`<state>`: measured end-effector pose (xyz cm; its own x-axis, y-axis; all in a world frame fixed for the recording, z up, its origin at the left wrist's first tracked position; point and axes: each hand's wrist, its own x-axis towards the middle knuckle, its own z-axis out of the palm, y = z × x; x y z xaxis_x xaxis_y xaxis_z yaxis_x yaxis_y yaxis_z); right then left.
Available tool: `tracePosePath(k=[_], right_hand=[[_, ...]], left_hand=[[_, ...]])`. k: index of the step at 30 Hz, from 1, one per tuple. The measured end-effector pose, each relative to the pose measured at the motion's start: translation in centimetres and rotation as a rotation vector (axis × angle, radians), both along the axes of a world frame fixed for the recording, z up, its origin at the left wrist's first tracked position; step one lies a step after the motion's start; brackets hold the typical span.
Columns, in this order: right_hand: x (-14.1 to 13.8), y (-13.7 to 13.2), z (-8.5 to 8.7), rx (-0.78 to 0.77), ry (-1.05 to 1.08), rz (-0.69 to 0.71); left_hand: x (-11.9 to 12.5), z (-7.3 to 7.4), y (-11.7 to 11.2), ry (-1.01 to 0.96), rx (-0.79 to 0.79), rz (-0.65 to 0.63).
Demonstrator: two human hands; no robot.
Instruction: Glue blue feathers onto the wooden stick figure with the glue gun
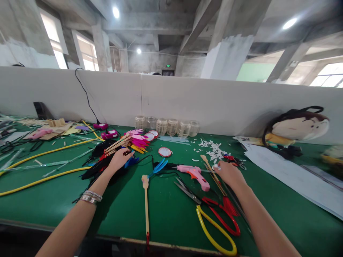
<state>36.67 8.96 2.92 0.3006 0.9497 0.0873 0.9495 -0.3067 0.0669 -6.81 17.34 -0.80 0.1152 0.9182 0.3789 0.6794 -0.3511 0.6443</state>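
Head view: reaching with the bare left hand (122,160) into soft dark and blue feathers, against a bundle of slim pale wooden sticks (115,147) fanning into pink and yellow plumes; showing bent fingers, but cannot tell whether clamped on anything. Reaching with the bare right hand (233,175) over slender wooden rods with a red tassel (230,206), near a small white piece; cannot tell whether pinching it. Showing between both hands a smooth pink plastic glue gun (195,173), above steel scissors with yellow and red looped handles (190,193), and a flat-headed pale wooden stick (146,207) beside wispy bright-blue feathers (160,166), all on a smooth green tabletop (171,221).
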Motion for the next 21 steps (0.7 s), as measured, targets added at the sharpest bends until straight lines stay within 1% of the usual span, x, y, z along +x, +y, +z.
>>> tracePosePath(k=[7, 16, 21], right_hand=[[-1.4, 0.3, 0.4, -0.042, -0.066, -0.036], [-1.8, -0.1, 1.5, -0.056, -0.091, -0.057], [-2.8, -0.2, 1.5, -0.055, -0.135, -0.021]], left_hand=[[0.0, 0.1, -0.1, -0.047, 0.007, -0.013], [0.1, -0.2, 0.1, -0.149, 0.024, -0.029], [0.2, 0.1, -0.1, -0.183, 0.027, -0.033]])
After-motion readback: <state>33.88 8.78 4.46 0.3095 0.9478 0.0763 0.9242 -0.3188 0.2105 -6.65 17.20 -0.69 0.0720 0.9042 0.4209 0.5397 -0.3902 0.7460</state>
